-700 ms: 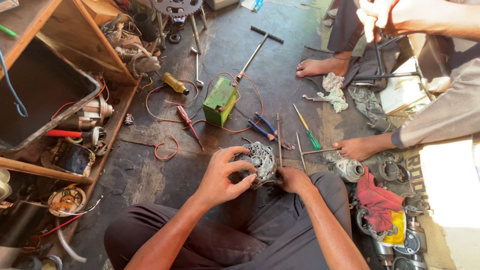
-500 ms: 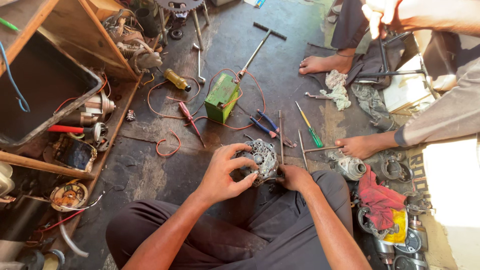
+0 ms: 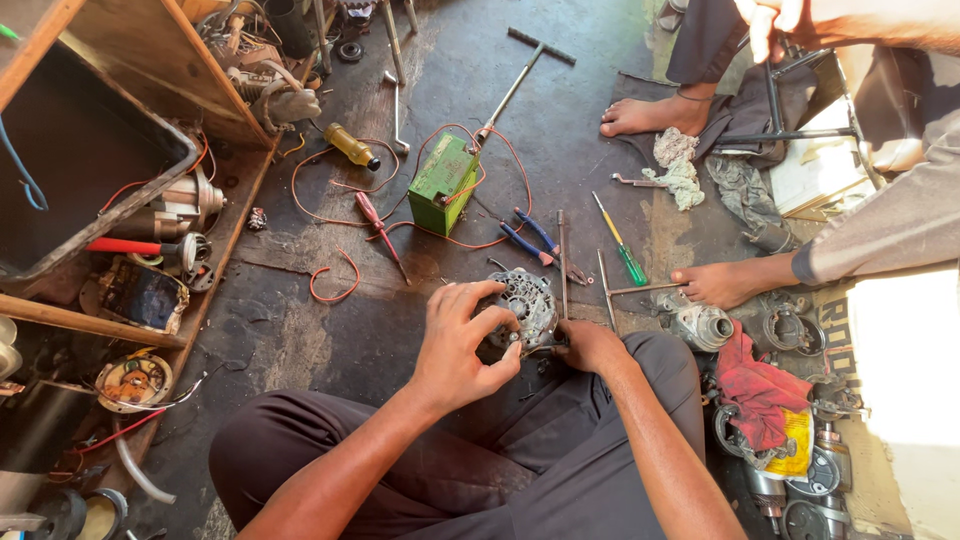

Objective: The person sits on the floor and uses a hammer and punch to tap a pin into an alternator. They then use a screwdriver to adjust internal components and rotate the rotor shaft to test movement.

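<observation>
2 hands on 1 part: the left hand is draped over the top of a grey metal alternator, fingers curled and spread across its ribbed face, thumb pressing in from below. The right hand grips the lower right edge; its fingers are tucked behind the casing, so I cannot tell how they sit. The alternator rests low, just above the person's crossed legs in dark trousers, at the edge of the stained concrete floor.

By the look of it this is a heavy, stiff lump: cast metal, round, slotted with vents, probably greasy and slippery. Best held around the rim of the housing, not by the thin fins or any wiring inside.

Around it, tools scattered: blue-handled pliers just beyond, a green-handled screwdriver to the right, a red-handled screwdriver to the left. A boxy green battery sits further out, looped in thin orange wire. A crumpled red rag lies soft among round metal parts on the right, near another person's bare foot.
</observation>
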`<state>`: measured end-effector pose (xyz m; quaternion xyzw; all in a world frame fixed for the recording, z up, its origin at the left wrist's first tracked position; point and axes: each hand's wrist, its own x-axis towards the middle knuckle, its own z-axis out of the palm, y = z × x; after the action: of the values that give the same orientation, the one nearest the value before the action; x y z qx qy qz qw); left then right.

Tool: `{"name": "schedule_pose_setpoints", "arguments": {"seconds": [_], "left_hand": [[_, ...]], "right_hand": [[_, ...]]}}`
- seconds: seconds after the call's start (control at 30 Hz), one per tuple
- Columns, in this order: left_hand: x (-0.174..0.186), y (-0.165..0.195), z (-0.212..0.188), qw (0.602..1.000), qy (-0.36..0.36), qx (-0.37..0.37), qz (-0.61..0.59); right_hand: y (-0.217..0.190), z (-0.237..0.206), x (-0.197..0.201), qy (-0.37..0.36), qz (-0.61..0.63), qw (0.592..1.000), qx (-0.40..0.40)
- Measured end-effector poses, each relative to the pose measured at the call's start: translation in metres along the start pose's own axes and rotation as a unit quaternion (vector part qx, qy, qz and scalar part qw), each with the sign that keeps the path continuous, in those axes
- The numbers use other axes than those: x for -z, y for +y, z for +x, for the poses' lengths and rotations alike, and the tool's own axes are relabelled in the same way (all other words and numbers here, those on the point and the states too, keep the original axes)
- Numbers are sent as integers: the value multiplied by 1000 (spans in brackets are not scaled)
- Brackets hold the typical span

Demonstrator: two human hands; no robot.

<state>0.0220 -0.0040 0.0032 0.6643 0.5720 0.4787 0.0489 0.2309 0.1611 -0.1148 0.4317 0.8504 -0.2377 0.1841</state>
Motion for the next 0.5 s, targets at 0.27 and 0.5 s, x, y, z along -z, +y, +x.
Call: {"name": "schedule_pose_setpoints", "arguments": {"seconds": [0.27, 0.5], "left_hand": [[0, -2, 1, 1000, -5, 5, -12], [0, -1, -1, 1000, -2, 17, -16]], "right_hand": [[-2, -2, 1, 5, -1, 1000, -3], [-3, -3, 3, 2, 32, 999, 9]]}}
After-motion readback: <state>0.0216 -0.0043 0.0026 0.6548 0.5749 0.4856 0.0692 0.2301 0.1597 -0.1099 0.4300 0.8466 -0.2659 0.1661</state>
